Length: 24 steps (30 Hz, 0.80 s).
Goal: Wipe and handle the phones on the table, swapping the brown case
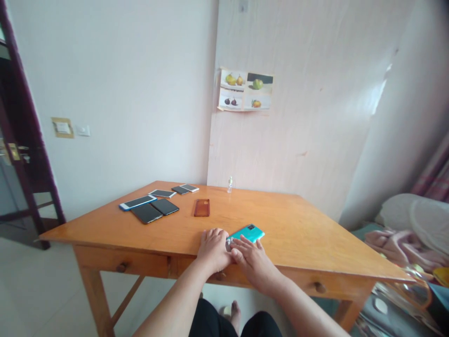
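Note:
Near the front edge of the wooden table point(280, 220), both hands are close together. My left hand point(214, 249) has its fingers bent down and held together, with their tips hidden. The fingers of my right hand point(256, 263) are stretched out and rest on the near end of a teal phone point(245, 232). This phone lies back side up, its dark camera block at the far right. A small whitish piece point(228, 242), too small to name, shows between the hands by the phone's near end.
Several phones point(147, 213) lie at the table's left, dark screens up. A brownish-red phone case point(202, 208) lies mid-table, left of centre. A small clear bottle point(229, 185) stands at the back by the wall. Fabric point(396, 245) is heaped on the right. Drawers point(121, 267) front the table.

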Motion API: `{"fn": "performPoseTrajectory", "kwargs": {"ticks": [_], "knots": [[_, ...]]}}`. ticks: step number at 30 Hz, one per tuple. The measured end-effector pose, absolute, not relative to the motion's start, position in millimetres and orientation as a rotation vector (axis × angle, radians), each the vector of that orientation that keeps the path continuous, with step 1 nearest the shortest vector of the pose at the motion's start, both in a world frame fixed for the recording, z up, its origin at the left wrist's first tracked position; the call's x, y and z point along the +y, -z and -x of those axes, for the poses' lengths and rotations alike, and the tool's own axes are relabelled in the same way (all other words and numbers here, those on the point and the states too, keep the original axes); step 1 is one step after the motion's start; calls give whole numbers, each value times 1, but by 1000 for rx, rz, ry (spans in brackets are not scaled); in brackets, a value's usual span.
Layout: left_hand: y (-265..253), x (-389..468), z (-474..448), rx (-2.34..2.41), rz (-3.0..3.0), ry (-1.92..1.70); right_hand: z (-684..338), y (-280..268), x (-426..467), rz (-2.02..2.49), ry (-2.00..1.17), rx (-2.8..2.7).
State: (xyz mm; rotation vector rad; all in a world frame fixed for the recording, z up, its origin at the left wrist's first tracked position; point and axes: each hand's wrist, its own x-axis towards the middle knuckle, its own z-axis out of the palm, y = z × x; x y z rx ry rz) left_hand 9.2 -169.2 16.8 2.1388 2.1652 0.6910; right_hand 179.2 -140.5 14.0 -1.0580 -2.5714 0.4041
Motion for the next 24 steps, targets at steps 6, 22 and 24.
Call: {"fn": "performPoseTrajectory", "kwargs": {"ticks": [6, 22, 24], "knots": [[-13, -168, -9, 2168, -2186, -763, -199, -25, -86, 1564, -296, -2367], [-10, -166, -9, 2147, -2180, -815, -191, -29, -77, 1451, -300, -2458], [-9, -166, -10, 2138, -2153, -831, -182, -28, -90, 1278, -356, -2544]]}}
